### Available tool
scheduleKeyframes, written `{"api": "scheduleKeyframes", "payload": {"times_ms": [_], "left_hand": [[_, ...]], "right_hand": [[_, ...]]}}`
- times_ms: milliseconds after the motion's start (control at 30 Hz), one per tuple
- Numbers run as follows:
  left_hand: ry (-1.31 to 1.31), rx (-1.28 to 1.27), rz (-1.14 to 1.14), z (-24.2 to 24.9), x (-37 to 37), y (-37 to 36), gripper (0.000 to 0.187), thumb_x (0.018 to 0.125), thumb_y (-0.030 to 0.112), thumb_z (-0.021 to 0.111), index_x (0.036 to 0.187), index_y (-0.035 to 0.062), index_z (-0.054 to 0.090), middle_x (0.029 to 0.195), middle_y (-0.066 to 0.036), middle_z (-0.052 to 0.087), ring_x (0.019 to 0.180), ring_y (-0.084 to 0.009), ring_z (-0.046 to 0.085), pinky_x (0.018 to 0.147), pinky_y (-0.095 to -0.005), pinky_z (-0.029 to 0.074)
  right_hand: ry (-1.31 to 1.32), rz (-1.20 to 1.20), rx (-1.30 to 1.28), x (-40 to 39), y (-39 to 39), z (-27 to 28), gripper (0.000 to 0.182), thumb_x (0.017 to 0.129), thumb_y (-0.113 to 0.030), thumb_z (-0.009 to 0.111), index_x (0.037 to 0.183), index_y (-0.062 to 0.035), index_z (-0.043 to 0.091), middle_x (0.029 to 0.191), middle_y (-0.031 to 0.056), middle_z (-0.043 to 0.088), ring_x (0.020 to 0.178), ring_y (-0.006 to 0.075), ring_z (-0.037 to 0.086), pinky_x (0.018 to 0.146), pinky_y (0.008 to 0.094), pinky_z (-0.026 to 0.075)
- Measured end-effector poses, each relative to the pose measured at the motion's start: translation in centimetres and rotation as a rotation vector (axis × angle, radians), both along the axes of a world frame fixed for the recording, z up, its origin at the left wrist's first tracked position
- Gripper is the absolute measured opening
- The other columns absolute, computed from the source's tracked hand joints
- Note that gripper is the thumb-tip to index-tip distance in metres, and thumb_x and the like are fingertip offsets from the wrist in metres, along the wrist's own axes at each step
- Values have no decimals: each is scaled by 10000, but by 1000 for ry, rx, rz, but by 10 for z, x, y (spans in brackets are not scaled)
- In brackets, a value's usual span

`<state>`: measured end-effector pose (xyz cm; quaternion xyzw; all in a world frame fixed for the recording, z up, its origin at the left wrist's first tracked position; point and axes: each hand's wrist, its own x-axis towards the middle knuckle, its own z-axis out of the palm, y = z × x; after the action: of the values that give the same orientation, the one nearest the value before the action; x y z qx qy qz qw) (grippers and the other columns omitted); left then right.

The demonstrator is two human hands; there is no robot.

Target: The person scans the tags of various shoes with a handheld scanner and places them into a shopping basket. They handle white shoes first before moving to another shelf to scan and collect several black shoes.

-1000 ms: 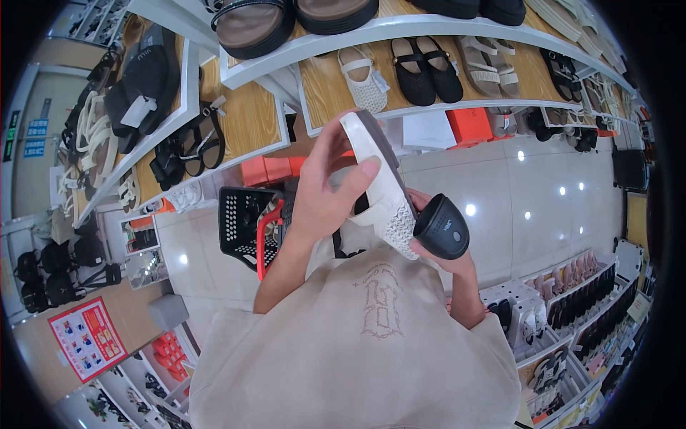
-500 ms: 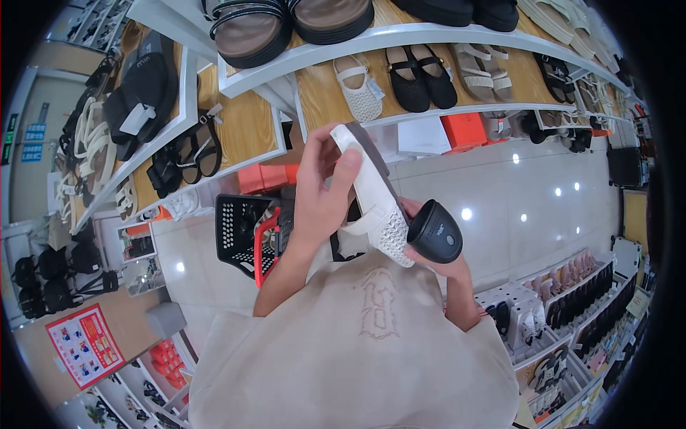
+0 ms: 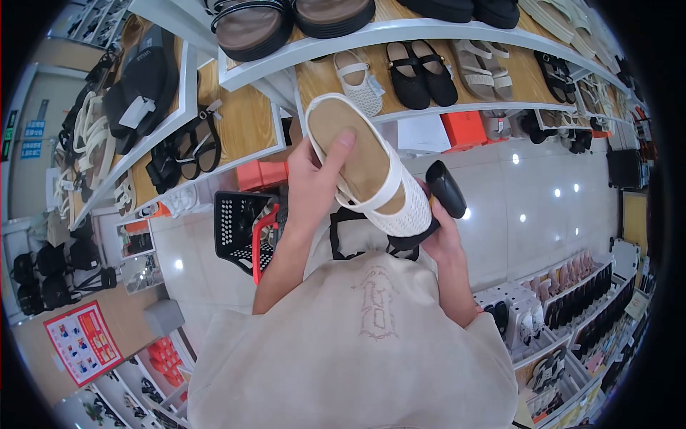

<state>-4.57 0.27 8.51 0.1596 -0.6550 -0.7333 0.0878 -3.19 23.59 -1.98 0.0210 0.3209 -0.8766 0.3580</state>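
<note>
A white slip-on shoe with a tan insole, an ankle strap and a woven toe is tilted in front of my chest. My left hand grips it by the heel end, thumb pressed on the insole. My right hand is beside the toe, closed around a black, smooth, rounded handheld device; I cannot tell its kind. A dark piece shows under the toe, near my right fingers. On the shelf beyond, a similar white woven shoe stands with a tag attached.
Wooden shelves with white edges hold rows of sandals and black shoes. Below stand orange boxes. A black basket with a red handle is to the left of my arm. Low racks of shoes line the right.
The white shoe has turned from its side to show its insole. The black device in my right hand has swung from the toe's front up and to the right.
</note>
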Motion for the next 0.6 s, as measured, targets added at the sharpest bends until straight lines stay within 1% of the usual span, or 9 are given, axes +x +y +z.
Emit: {"api": "scheduleKeyframes", "payload": {"times_ms": [67, 100, 133, 200, 233, 267, 333, 467, 600], "left_hand": [[17, -24, 53, 0, -2, -4, 395, 970, 263, 683, 1206, -46, 614, 1097, -96, 690, 964, -122, 643, 848, -280, 514], [37, -29, 77, -2, -3, -6, 401, 974, 268, 679, 1212, -47, 611, 1099, -94, 691, 966, -120, 643, 848, -279, 514], [58, -35, 100, -2, -3, -8, 407, 977, 273, 675, 1218, -48, 607, 1101, -92, 692, 968, -119, 642, 849, -278, 514], [61, -74, 107, 1, -2, -6, 416, 981, 281, 671, 1224, -50, 602, 1102, -91, 692, 968, -119, 642, 851, -275, 513], [65, -108, 105, 2, -3, -4, 425, 984, 288, 666, 1230, -51, 597, 1103, -91, 691, 968, -118, 642, 853, -273, 511], [64, -109, 103, 1, -3, -3, 425, 984, 288, 666, 1230, -51, 597, 1103, -91, 691, 968, -118, 642, 853, -273, 511], [79, -95, 83, -2, -3, -1, 420, 992, 288, 656, 1231, -51, 591, 1098, -93, 690, 963, -116, 640, 854, -272, 509], [57, -106, 22, 2, 0, -4, 396, 998, 274, 646, 1217, -51, 593, 1095, -94, 686, 969, -116, 635, 862, -272, 505], [52, -34, -77, 3, 4, -13, 371, 997, 217, 645, 1237, -56, 573, 1133, -93, 669, 1023, -118, 618, 910, -281, 490]], "right_hand": [[12, -110, 102, 2, 0, 5, 675, 970, -354, 604, 1502, -13, 368, 1452, 100, 513, 1334, 230, 507, 1120, 419, 394], [-12, -96, 82, 1, 4, 10, 684, 923, -279, 678, 1490, -19, 399, 1417, 72, 538, 1298, 210, 523, 1102, 404, 399], [-12, -88, 78, 3, 5, 7, 684, 923, -279, 678, 1490, -19, 399, 1417, 72, 538, 1298, 210, 523, 1102, 404, 399], [261, -179, 455, 7, 2, 4, 684, 856, -178, 758, 1454, -24, 463, 1370, 53, 570, 1261, 189, 534, 1079, 387, 406], [299, -209, 554, 7, 1, 12, 671, 805, -99, 796, 1412, -27, 519, 1333, 53, 593, 1241, 178, 541, 1073, 372, 404], [297, -210, 554, 8, -1, 12, 671, 805, -99, 796, 1412, -27, 519, 1333, 53, 593, 1241, 178, 541, 1073, 372, 404], [363, -317, 550, 8, -3, 12, 559, 843, -72, 760, 1363, -13, 564, 1262, 58, 620, 1160, 166, 577, 1024, 329, 433], [364, -397, 575, 9, 10, 2, 538, 840, -63, 753, 1345, -6, 576, 1238, 58, 628, 1138, 167, 584, 1010, 330, 441], [421, -430, 561, 0, 22, 7, 529, 842, -81, 741, 1338, 9, 577, 1219, 73, 637, 1123, 165, 589, 994, 330, 448]]}}
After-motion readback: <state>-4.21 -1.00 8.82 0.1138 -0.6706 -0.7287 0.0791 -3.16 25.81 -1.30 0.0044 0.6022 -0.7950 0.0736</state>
